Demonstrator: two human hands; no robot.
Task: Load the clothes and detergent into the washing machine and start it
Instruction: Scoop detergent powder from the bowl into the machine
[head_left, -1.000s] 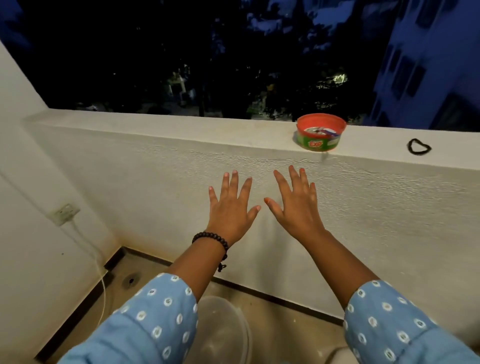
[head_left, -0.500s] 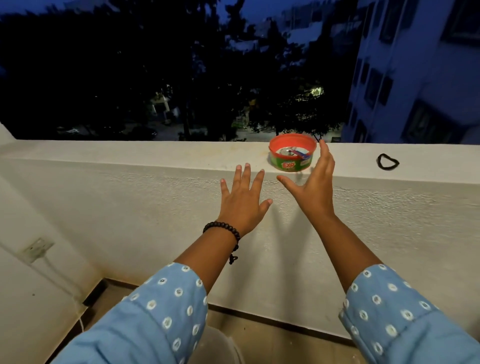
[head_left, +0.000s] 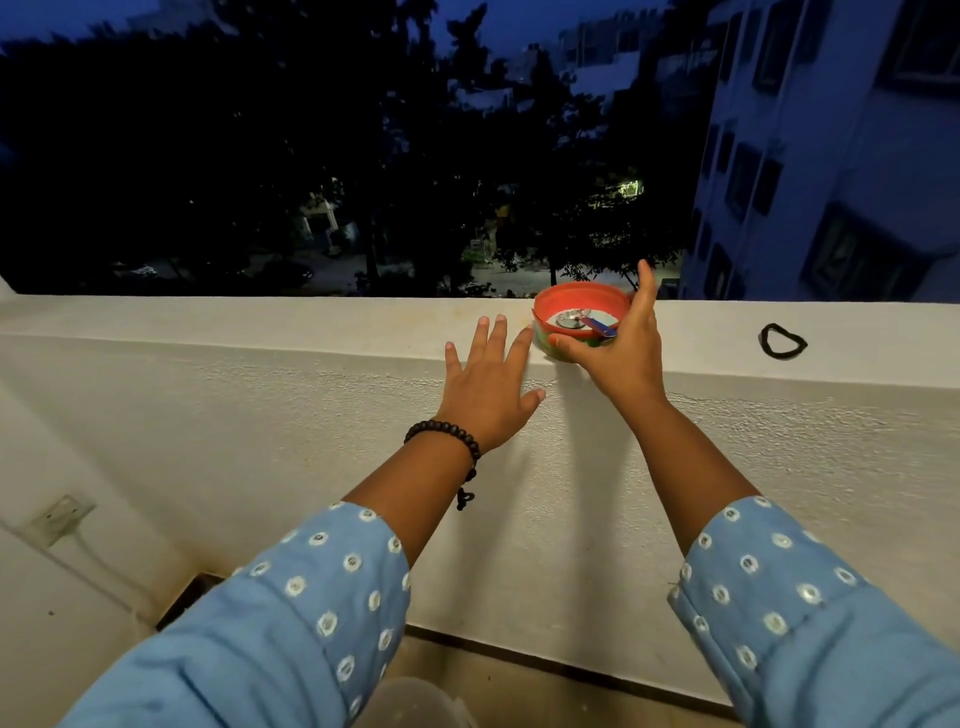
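**Right hand reaches the detergent tub on the parapet ledge**

Since a second ago, both hands have risen from the parapet wall face to the ledge (head_left: 260, 317). This suggests the detergent is being collected; loading has not begun.

Left hand (head_left: 488, 395): fully open, fingers spread, holding nothing, just left of the tub.

Right hand (head_left: 621, 353): curled part-way around the red detergent tub (head_left: 574, 317), thumb on the near wall, fingers at the right rim. The tub stands on the ledge and holds powder and a scoop (head_left: 584, 321). A black hair band (head_left: 783, 341) lies well right.
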